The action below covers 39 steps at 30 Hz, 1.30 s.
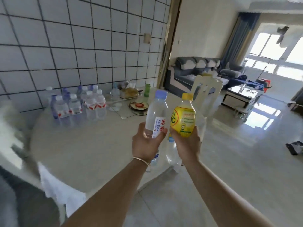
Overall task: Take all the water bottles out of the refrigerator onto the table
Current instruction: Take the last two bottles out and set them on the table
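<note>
Head view: left fingers (161, 134) wrap clear bottle (155, 115); right fingers (172, 135) yellow bottle (184, 119).

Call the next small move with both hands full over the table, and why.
Probably lower both hands and stand the bottles on the bare tabletop. The left hand grips a clear water bottle, the right hand a yellow bottle, both held above the table, and a cluster of bottles already stands near the tiled wall.

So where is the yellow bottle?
The yellow bottle is in the right hand, held up over the table's near edge, right beside the clear water bottle in the left hand.
</note>
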{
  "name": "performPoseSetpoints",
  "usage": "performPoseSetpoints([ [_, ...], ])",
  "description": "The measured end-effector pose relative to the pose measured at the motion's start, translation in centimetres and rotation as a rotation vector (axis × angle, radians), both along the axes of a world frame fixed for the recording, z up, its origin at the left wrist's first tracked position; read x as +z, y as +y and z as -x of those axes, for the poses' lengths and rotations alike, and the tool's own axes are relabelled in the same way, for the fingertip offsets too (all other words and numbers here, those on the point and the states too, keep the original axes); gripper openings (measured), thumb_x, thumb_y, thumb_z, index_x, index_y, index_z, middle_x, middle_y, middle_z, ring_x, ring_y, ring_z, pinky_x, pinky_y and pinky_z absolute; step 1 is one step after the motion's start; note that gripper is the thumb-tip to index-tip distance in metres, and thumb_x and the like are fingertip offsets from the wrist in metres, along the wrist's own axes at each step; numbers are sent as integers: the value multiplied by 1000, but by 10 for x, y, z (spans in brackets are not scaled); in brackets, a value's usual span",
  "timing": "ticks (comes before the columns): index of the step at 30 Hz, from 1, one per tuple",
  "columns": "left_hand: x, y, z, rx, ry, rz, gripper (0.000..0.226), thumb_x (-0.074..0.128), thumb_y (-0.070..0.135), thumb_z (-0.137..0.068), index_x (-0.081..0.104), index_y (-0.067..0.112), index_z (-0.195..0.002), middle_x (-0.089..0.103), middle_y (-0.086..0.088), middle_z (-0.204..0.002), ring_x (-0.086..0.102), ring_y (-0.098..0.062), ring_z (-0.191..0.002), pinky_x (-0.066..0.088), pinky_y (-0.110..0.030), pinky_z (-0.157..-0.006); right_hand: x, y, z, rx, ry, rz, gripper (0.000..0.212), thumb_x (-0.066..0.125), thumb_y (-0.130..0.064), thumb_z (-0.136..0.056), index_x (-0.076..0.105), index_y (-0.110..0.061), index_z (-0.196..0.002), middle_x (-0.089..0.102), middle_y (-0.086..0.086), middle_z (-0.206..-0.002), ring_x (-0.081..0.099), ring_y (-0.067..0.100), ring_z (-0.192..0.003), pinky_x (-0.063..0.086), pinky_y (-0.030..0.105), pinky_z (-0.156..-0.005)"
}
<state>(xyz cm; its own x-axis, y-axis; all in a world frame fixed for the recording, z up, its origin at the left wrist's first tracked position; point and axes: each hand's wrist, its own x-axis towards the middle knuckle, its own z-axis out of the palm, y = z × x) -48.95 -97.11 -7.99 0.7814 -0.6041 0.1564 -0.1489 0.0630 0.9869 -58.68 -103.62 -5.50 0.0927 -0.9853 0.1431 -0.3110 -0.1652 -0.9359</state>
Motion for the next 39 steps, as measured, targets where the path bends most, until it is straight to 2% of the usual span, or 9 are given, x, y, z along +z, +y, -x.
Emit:
performPoseSetpoints([
  [6,-17,-33,-58,236,0,-81,56,70,59,-58,58,22,-97,73,4,-85,70,-11,-75,58,-38,-75,-14,-58,-76,267,8,-34,38,75,-33,-70,48,-28,-96,51,-18,-73,52,5,-68,37,24,-57],
  [12,-38,-38,-139,458,-23,-160,57,71,52,-68,55,11,-104,62,15,-68,67,-17,-79,52,-32,-76,-42,-81,-170,491,7,-76,37,75,-32,-70,50,-27,-96,56,-16,-73,55,7,-70,39,25,-60],
  [16,-61,-37,-208,581,3,-210,62,71,46,-73,53,6,-117,61,11,-75,60,-9,-73,40,-16,-68,-63,-84,-245,626,28,-122,41,77,-32,-69,50,-26,-98,55,-16,-76,53,5,-72,37,20,-57],
  [18,-72,-37,-246,618,8,-241,50,72,42,-75,56,8,-108,56,15,-70,55,0,-64,37,-4,-58,-73,-85,-285,679,47,-165,42,78,-31,-67,52,-26,-100,58,-16,-78,56,6,-74,40,23,-61],
  [20,-82,-36,-284,662,22,-257,40,73,38,-74,53,13,-98,54,18,-68,55,-4,-65,36,1,-56,-83,-86,-326,724,81,-204,41,78,-28,-65,54,-26,-98,60,-14,-80,57,5,-74,43,24,-66],
  [26,-110,-30,-378,725,51,-294,38,77,32,-72,49,16,-93,55,19,-71,55,5,-62,37,1,-55,-119,-83,-428,839,112,-255,45,80,-20,-63,48,-32,-94,64,-10,-85,62,13,-79,49,28,-67],
  [30,-137,-28,-419,742,104,-275,42,83,25,-65,48,26,-89,63,16,-74,59,13,-64,42,-2,-54,-151,-80,-477,886,193,-246,55,83,-35,-57,49,-37,-100,66,-7,-98,63,15,-86,54,35,-74],
  [35,-172,-28,-453,764,95,-288,55,88,25,-52,44,33,-84,62,18,-74,59,13,-64,44,-6,-55,-184,-82,-510,879,212,-281,52,87,-30,-57,55,-29,-98,67,-10,-86,60,1,-75,42,9,-55],
  [39,-191,-30,-469,762,83,-291,63,89,24,-46,42,25,-87,58,15,-76,59,-2,-64,47,-13,-60,-199,-85,-522,868,237,-270,54,87,-29,-58,50,-33,-96,59,-21,-80,53,-10,-70,40,5,-54],
])
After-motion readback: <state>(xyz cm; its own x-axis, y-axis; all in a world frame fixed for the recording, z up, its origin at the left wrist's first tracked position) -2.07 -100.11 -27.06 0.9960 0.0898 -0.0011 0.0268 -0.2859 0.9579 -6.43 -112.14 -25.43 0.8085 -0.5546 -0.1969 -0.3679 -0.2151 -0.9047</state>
